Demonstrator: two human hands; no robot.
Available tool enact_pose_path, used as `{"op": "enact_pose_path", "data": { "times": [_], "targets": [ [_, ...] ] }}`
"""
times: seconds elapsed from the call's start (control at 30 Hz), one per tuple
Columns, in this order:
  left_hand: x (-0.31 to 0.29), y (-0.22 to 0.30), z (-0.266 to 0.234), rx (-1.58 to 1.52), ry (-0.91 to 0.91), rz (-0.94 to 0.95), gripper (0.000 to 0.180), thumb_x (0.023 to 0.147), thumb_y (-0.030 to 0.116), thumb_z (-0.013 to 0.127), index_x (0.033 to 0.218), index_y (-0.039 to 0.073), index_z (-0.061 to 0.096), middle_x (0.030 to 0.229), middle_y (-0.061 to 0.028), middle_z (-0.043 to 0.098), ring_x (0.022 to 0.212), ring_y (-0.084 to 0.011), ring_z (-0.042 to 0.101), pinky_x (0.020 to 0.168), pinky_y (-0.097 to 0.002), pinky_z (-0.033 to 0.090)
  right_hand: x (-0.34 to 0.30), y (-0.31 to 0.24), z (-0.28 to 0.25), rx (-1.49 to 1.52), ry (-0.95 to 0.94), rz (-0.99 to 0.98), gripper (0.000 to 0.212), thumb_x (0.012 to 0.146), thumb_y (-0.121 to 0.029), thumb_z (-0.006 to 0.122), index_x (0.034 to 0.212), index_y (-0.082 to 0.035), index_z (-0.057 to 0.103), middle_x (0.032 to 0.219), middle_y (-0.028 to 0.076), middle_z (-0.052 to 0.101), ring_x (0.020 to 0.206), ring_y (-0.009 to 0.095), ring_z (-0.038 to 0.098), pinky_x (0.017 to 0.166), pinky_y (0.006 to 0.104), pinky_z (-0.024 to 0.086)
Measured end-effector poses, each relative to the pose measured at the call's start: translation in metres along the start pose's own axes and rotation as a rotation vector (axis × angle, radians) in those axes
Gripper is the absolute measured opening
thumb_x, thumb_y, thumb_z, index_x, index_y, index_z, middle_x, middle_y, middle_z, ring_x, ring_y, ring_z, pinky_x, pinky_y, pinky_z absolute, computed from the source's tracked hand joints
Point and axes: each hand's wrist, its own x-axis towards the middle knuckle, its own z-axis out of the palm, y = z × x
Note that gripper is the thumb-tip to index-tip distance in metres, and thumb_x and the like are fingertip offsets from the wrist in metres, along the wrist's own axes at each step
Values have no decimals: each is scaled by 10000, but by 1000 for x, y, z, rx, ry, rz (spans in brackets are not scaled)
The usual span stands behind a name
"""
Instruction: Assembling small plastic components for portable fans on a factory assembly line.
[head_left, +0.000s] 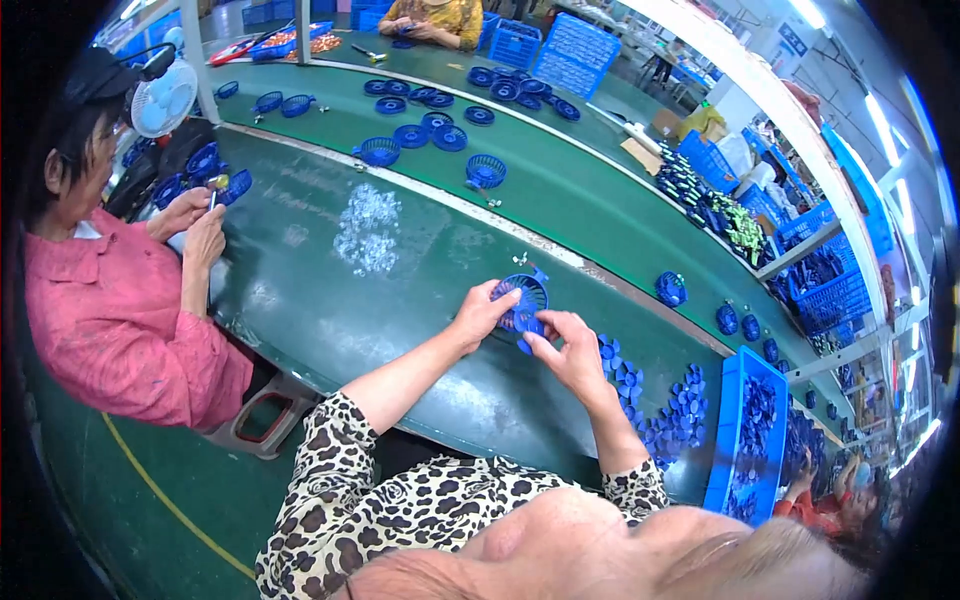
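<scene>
In front of me, over the green bench [430,360], my left hand [478,322] grips a round blue plastic housing [530,290] with slatted sides. My right hand [572,352] closes its thumb and fingers on a small blue plastic piece [525,343] at the near side of that housing. The fingers partly cover where the two parts meet. A small metallic part [519,259] shows just beyond the housing. To the right of my right hand lie many loose small blue pieces [682,410], spread over the bench.
A blue crate [730,420] of blue parts stands at right. Small clear pieces [368,228] lie left of centre. Beyond a pale rail, a green conveyor [600,210] carries blue housings [486,171]. A co-worker in pink [140,320] handles parts at left; another person sits opposite.
</scene>
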Motion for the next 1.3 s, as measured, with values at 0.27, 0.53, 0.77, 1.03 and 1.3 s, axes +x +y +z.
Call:
{"op": "enact_pose_path", "data": {
  "times": [0.27,0.53,0.77,1.03,1.3],
  "targets": [
    [-3,2,10,-206,-55,-247,470,897,518,518,1039,72,560,913,-32,612,782,-100,607,695,-279,526,33,32,30,-418,104,-111,313,711,-211,711,974,-66,621,839,94,593,808,284,555,660,403,485],
    [12,-6,14,-50,101,-53,224,883,207,619,1012,31,568,898,-6,578,767,-68,527,675,-240,458,48,49,39,-339,47,-120,318,713,-196,697,987,-59,611,841,89,588,836,280,555,668,405,488],
    [24,4,14,80,187,111,209,861,129,634,1013,-5,580,880,-20,594,785,-70,524,710,-235,460,55,51,21,-275,158,-206,360,715,-150,719,1030,-51,576,947,116,574,895,292,551,713,386,498],
    [15,4,9,198,81,107,238,819,138,651,967,-39,592,839,-49,616,764,-89,542,693,-255,469,57,74,17,480,-233,391,289,752,-196,735,911,23,633,764,22,627,710,86,539,652,267,456],
    [53,-25,11,534,140,230,359,821,157,660,1101,-31,538,911,-89,607,794,-126,562,693,-283,483,69,136,16,575,-332,576,280,767,-309,736,720,-70,598,611,-16,527,530,61,448,453,236,348]
  ]
}}
